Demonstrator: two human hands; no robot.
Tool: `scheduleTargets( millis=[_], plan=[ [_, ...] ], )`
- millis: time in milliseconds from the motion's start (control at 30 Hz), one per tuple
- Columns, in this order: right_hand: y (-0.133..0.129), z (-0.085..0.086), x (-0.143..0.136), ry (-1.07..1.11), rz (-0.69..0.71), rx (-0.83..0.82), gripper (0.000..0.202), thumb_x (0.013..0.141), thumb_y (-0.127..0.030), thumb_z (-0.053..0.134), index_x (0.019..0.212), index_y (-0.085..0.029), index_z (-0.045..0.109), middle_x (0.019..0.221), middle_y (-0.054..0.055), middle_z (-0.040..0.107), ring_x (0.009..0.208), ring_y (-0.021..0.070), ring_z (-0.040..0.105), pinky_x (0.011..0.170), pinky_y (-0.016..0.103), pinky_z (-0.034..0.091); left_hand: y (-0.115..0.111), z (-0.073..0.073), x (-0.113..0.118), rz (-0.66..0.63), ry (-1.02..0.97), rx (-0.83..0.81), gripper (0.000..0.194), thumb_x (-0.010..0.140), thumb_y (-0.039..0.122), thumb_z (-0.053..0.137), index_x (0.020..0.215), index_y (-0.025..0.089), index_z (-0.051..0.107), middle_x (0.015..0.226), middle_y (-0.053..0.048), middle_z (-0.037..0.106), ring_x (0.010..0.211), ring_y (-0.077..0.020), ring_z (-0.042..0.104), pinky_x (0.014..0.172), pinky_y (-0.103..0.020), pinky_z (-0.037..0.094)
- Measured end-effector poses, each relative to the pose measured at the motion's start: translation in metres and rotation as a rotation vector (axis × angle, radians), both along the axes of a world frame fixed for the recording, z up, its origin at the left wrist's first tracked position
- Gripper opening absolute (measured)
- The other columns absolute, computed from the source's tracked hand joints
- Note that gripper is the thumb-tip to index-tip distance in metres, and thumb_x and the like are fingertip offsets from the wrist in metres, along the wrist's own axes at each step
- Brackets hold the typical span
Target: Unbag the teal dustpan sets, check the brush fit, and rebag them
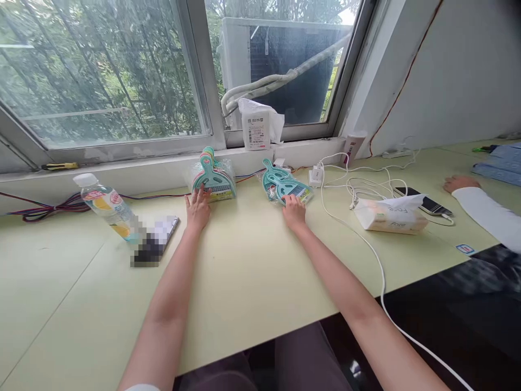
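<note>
Bare table (244, 282) fills the frame's centre down to its near edge. Left hand (198, 209), fingers spread, fingertips touching the left dustpan pack (214, 176) at the sill. Right hand (293, 212), fingers together, rests on the right dustpan pack (285, 187).

Teal dustpan sets (214, 179) (287, 187); pale green table (252, 271); white cable (378, 260); orange-label bottle (108, 209).
</note>
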State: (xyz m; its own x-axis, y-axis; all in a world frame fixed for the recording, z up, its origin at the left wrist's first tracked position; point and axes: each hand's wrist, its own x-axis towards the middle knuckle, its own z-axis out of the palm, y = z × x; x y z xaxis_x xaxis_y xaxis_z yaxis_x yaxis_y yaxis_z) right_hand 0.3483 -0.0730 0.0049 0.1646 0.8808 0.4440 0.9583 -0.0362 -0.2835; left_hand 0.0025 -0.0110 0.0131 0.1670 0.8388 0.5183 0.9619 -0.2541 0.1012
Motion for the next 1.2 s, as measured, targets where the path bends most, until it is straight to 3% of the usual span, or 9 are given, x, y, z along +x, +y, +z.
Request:
scheduleTargets(
  millis=[133, 300, 633, 933, 1067, 1200],
  plan=[
    [-0.002, 0.001, -0.002, -0.035, -0.007, -0.003, 0.031, 0.091, -0.007, 0.044, 0.116, -0.019, 0.058, 0.113, 0.011, 0.062, 0.103, 0.0218, 0.057, 0.078, 0.029, 0.042, -0.004, 0.002, 0.001, 0.006, 0.012, 0.033, 0.063, 0.09, 0.02, 0.041, 0.152, 0.025, 0.03, 0.164, -0.005, 0.005, 0.15, -0.0307, -0.006, 0.116, -0.065, -0.004],
    [-0.003, 0.0, -0.002, -0.053, 0.03, -0.006, 0.031, 0.092, -0.012, 0.048, 0.12, -0.02, 0.059, 0.116, 0.01, 0.062, 0.104, 0.0215, 0.058, 0.075, 0.028, 0.042, -0.002, 0.003, 0.002, 0.073, -0.073, 0.036, 0.056, 0.096, 0.035, 0.041, 0.151, 0.033, 0.03, 0.164, -0.006, -0.004, 0.147, -0.0386, -0.015, 0.108, -0.076, 0.006],
    [-0.002, -0.001, -0.002, -0.029, 0.054, 0.041, 0.031, 0.093, -0.019, 0.05, 0.121, -0.023, 0.064, 0.113, 0.009, 0.065, 0.097, 0.0212, 0.061, 0.075, 0.028, 0.042, -0.003, 0.002, 0.002, 0.019, -0.08, 0.157, 0.055, 0.097, 0.034, 0.041, 0.151, 0.031, 0.03, 0.164, -0.008, 0.002, 0.15, -0.031, -0.01, 0.113, -0.067, -0.004],
    [-0.003, 0.0, -0.003, 0.003, 0.052, 0.046, 0.03, 0.091, -0.018, 0.052, 0.117, -0.024, 0.065, 0.11, 0.008, 0.066, 0.092, 0.0203, 0.061, 0.07, 0.027, 0.04, 0.0, -0.001, 0.0, -0.02, -0.159, 0.201, 0.056, 0.095, 0.033, 0.045, 0.15, 0.03, 0.034, 0.164, -0.01, 0.005, 0.149, -0.0364, -0.006, 0.112, -0.07, 0.001],
    [-0.004, 0.001, -0.003, 0.003, 0.051, 0.037, 0.029, 0.091, -0.019, 0.052, 0.117, -0.024, 0.065, 0.11, 0.008, 0.065, 0.09, 0.0197, 0.06, 0.068, 0.027, 0.039, 0.006, -0.005, -0.006, -0.021, -0.302, 0.201, 0.053, 0.095, 0.033, 0.044, 0.147, 0.028, 0.04, 0.162, -0.012, 0.004, 0.148, -0.0371, 0.012, 0.113, -0.061, 0.023],
    [-0.004, 0.001, -0.002, 0.009, 0.056, 0.037, 0.029, 0.091, -0.018, 0.052, 0.116, -0.024, 0.065, 0.11, 0.008, 0.065, 0.09, 0.0195, 0.06, 0.068, 0.027, 0.038, 0.012, -0.007, -0.012, -0.018, -0.429, 0.179, 0.05, 0.095, 0.038, 0.042, 0.143, 0.024, 0.045, 0.143, -0.017, 0.031, 0.129, -0.0304, 0.042, 0.107, -0.048, 0.039]
  ],
)
